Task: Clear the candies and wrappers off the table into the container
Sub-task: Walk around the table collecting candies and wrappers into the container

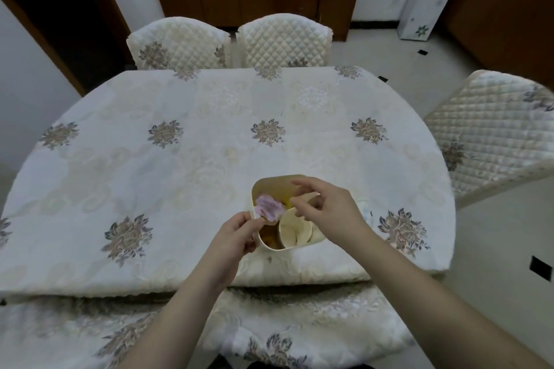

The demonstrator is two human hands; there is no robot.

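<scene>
A cream divided container (269, 181) sits on the table (186, 165) near its front edge. A crumpled pink wrapper (269, 207) lies in its left compartment, and yellow candies (269, 239) show in the near one. My left hand (236, 234) grips the container's left rim. My right hand (326, 210) hovers over the container with fingers loosely curled; the fingertips are blurred and I see nothing held in them. A white wrapper (366, 209) peeks out on the cloth behind my right hand.
A cream floral tablecloth covers the oval table. Two quilted chairs (230, 42) stand at the far side and another (491, 132) at the right. Wooden cabinets line the back wall.
</scene>
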